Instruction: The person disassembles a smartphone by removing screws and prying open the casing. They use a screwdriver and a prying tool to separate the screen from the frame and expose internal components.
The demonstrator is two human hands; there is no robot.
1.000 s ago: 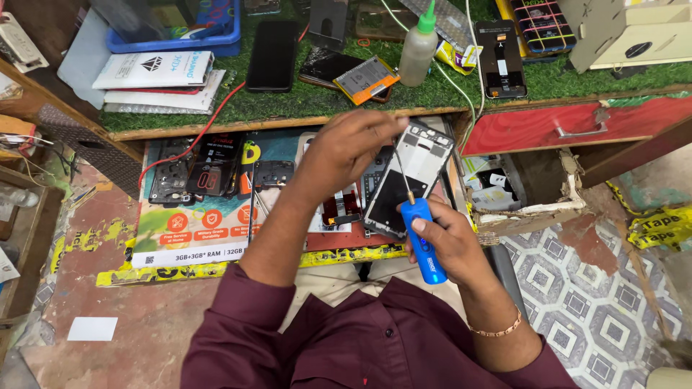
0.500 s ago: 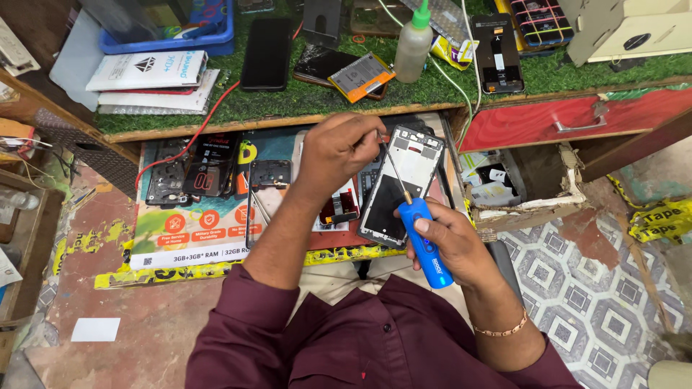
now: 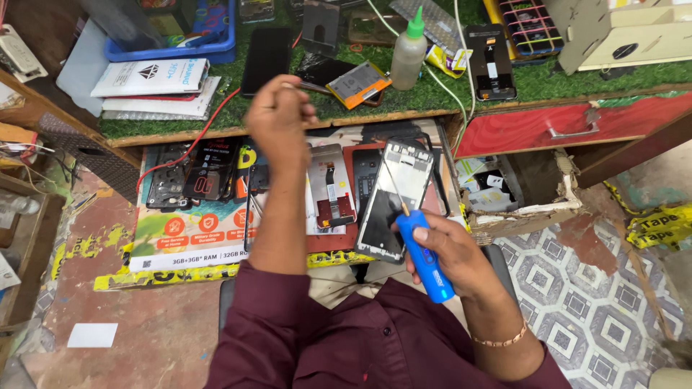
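Observation:
An opened phone frame [image 3: 398, 196] without its back cover lies tilted over an open drawer of phone parts [image 3: 216, 189]. My right hand [image 3: 453, 253] grips a blue screwdriver [image 3: 425, 256]; its thin shaft points up onto the frame's middle. The same hand touches the frame's lower right corner. My left hand [image 3: 279, 115] is raised above the drawer near the bench edge. Its fingers are closed in a loose fist. Whether something tiny is pinched in them is too small to tell.
The green-turf bench top [image 3: 562, 79] carries a squeeze bottle [image 3: 408, 49], a battery [image 3: 358, 83], dark phones [image 3: 267, 52], booklets [image 3: 150, 85] and a blue tray [image 3: 173, 50]. A red drawer [image 3: 569, 124] sits right, above a torn compartment of small parts [image 3: 497, 189]. Patterned floor tiles [image 3: 598, 302] lie below.
My left hand has let go of the phone frame and risen up and left toward the bench edge, closing into a fist. The right hand and screwdriver stay at the frame.

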